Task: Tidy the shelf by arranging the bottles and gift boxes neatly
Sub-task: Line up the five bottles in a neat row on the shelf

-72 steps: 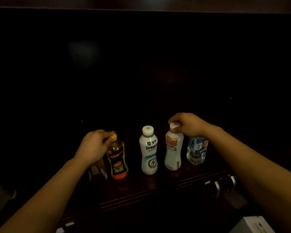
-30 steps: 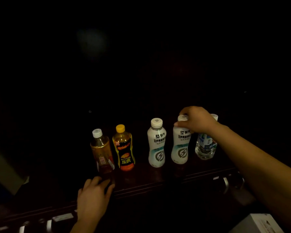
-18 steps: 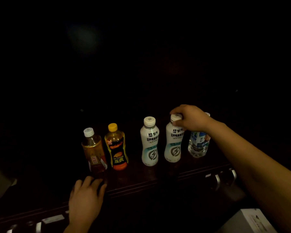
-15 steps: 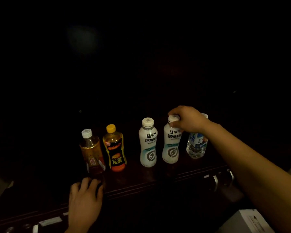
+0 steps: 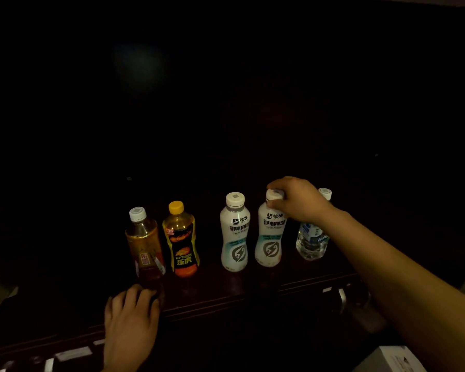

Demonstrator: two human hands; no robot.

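Several bottles stand upright in a row on a dark wooden shelf point(image 5: 226, 291). From the left: an amber tea bottle point(image 5: 144, 244) with a white cap, an orange Hi-Tiger bottle point(image 5: 182, 240) with a yellow cap, a white electrolyte bottle point(image 5: 234, 233), a second white bottle point(image 5: 269, 234) and a clear water bottle point(image 5: 311, 241). My right hand point(image 5: 300, 198) grips the cap of the second white bottle from above. My left hand point(image 5: 130, 318) rests flat on the shelf's front edge, just below the tea bottle. No gift boxes show in the dark.
The scene is very dim and the wall behind the bottles is black. Metal handles point(image 5: 341, 296) sit on the front below the shelf at the right. A white box corner point(image 5: 389, 359) shows at the bottom right.
My left hand has let go of the Hi-Tiger bottle's cap and dropped to the shelf edge. The second white bottle now shows its label facing front; my right hand stays on its cap.
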